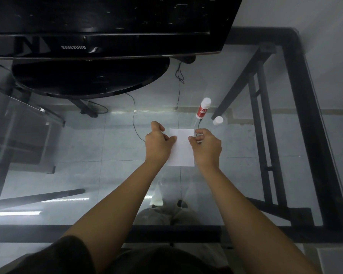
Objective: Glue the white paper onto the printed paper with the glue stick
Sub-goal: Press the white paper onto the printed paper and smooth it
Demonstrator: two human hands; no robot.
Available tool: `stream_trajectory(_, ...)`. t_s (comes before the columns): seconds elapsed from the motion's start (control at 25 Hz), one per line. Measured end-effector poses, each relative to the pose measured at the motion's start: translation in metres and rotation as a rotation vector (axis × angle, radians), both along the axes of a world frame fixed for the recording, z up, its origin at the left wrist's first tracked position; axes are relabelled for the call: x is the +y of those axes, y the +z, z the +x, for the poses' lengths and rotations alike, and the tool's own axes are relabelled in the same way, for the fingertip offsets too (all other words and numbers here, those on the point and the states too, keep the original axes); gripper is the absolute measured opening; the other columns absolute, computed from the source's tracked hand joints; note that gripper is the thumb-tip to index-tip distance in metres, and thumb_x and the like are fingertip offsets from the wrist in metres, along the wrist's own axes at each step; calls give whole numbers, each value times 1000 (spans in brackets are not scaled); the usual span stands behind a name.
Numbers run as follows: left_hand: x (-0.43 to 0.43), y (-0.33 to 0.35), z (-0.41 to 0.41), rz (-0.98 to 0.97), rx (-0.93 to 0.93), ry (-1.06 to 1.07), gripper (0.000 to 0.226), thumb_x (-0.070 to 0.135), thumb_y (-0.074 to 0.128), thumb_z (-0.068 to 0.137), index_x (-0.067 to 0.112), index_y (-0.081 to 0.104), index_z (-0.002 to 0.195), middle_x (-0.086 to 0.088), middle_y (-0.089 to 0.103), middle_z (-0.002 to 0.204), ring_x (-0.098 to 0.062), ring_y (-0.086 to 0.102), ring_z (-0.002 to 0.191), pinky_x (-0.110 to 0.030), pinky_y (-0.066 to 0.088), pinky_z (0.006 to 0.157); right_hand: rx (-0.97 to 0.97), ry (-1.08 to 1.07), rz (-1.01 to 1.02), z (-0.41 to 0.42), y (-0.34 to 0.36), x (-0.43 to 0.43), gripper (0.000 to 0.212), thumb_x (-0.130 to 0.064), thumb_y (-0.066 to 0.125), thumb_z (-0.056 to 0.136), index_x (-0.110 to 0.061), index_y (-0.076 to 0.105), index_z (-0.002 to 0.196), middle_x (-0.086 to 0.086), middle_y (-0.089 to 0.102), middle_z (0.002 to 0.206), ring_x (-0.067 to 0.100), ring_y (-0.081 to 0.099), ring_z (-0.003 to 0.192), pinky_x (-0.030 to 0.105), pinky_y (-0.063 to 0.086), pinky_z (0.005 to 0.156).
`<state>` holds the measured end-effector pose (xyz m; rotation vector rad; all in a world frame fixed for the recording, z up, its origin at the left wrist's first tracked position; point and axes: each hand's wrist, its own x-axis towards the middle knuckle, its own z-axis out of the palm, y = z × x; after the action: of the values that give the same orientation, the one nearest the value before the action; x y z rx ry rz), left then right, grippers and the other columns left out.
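Both hands pinch the white paper (181, 149) flat on the glass table (265, 175), left hand (158, 142) at its left edge, right hand (206, 147) at its right, while the glue stick (203, 108) stands uncapped just beyond, nearer the right hand.

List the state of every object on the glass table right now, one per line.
Red-and-white glue stick: upright, uncapped.
Small white cap: off, standing beside the stick.
White paper sheet: flat, pinched at both sides.
Left hand: gripping the sheet's left edge.
Right hand: gripping its right edge.
Black Samsung monitor: off.
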<state>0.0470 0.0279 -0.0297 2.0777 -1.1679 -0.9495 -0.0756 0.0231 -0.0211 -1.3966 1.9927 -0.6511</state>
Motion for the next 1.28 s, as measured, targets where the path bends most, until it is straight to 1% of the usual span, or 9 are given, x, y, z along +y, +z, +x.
stream_trajectory(0.24,-1,1,-1,28,24,42,38,12,72,76,12,36,90,3,51,59,-8,49,57,-19,34,48,47,76,-14,-6,-5,-7,31,-21,69,80,-10,59,107,11,69,92,24,65,81,37,53,83)
stream_trajectory(0.32,-2,2,1,39,21,30,38,14,72,76,12,36,90,2,52,61,-8,49,57,-18,34,48,97,142,-35,-10,-7,-5,34,-24,67,81,-10,56,110,12,64,101,25,62,88,35,50,83)
stream_trajectory(0.4,-4,3,2,54,17,22,39,16,73,77,13,37,91,0,53,65,-7,49,57,-17,33,48,140,345,-109,-18,-11,-1,37,-27,62,85,-12,52,117,12,58,117,26,57,105,34,45,92)
stream_trajectory(0.52,-4,3,1,51,-4,11,39,18,73,77,12,37,91,-4,55,70,-7,48,57,-17,32,47,322,800,-92,-34,-16,4,52,-38,43,93,-19,29,139,5,31,150,23,26,138,38,17,111)
stream_trajectory(0.6,-4,3,0,53,-13,7,39,18,74,76,12,37,90,-6,56,72,-10,49,58,-17,33,47,459,976,-10,-44,-20,5,60,-46,29,94,-23,7,144,-2,6,156,16,2,143,35,-2,111)
stream_trajectory(0.68,-6,4,1,77,-19,3,40,21,75,75,12,38,89,-8,58,75,-17,54,61,-20,37,50,543,1015,23,-50,-24,4,63,-51,23,94,-23,-3,144,-4,-4,156,13,-6,142,36,-8,109)
stream_trajectory(0.88,3,5,6,172,-72,-27,40,30,74,76,10,42,88,-13,63,80,-27,65,65,-32,52,59,594,1009,35,-47,-22,5,65,-54,19,92,-22,-7,143,-4,-7,155,13,-9,141,38,-10,108)
stream_trajectory(1.04,26,5,9,196,-65,-51,37,31,73,77,12,43,84,-4,57,66,-13,60,49,-20,42,45,595,1012,64,-46,-21,4,66,-54,19,92,-22,-8,143,-5,-10,155,12,-12,140,40,-10,108)
stream_trajectory(1.28,60,5,14,141,-141,-259,35,28,74,75,14,43,83,3,50,60,-10,51,52,-16,38,49,571,1028,72,-46,-23,4,68,-55,18,91,-23,-10,143,-3,-11,155,9,-22,132,39,-10,107)
